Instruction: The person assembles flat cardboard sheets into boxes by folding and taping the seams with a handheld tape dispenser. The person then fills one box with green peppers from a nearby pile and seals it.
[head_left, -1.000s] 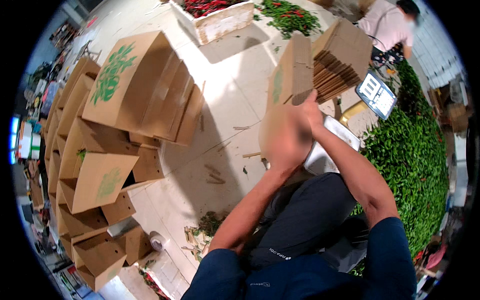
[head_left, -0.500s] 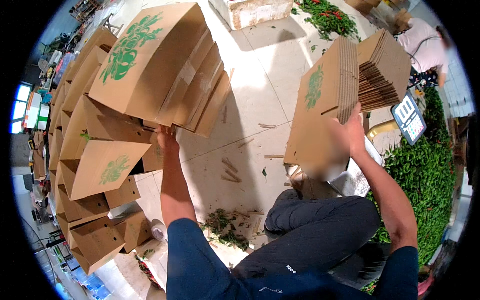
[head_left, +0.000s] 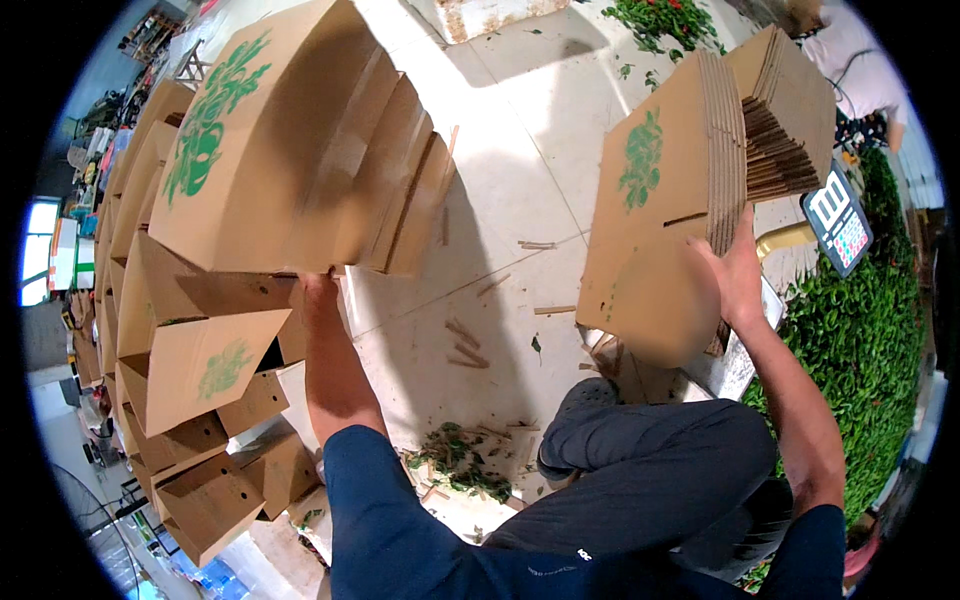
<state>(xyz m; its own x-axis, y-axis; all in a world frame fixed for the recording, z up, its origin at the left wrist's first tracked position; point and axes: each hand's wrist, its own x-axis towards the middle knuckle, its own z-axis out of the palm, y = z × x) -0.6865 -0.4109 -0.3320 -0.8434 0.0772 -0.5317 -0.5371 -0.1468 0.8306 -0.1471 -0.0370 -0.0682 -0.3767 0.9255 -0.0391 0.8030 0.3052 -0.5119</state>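
Observation:
A large cardboard box (head_left: 270, 160) with a green printed picture is up at the left, its side flaps toward the middle. My left hand (head_left: 320, 287) grips its lower edge; the box hides most of the fingers. At the right stands a thick stack of flattened cardboard boxes (head_left: 650, 240), also printed in green. My right hand (head_left: 735, 275) is closed on the stack's near edge, thumb on the front face and fingers along the layered edges. A blurred patch covers part of that front face.
Open cardboard boxes (head_left: 205, 365) are piled along the left. A digital scale display (head_left: 838, 218) stands beside the stack, before a large heap of green peppers (head_left: 860, 350). Cardboard strips (head_left: 465, 345) and leafy scraps (head_left: 460, 460) litter the floor. Another person (head_left: 850, 60) is at the far right.
The large box has shifted left and slightly up in the picture, with my left hand still at its lower edge. The stack and my right hand appear farther right; the whole view has shifted somewhat.

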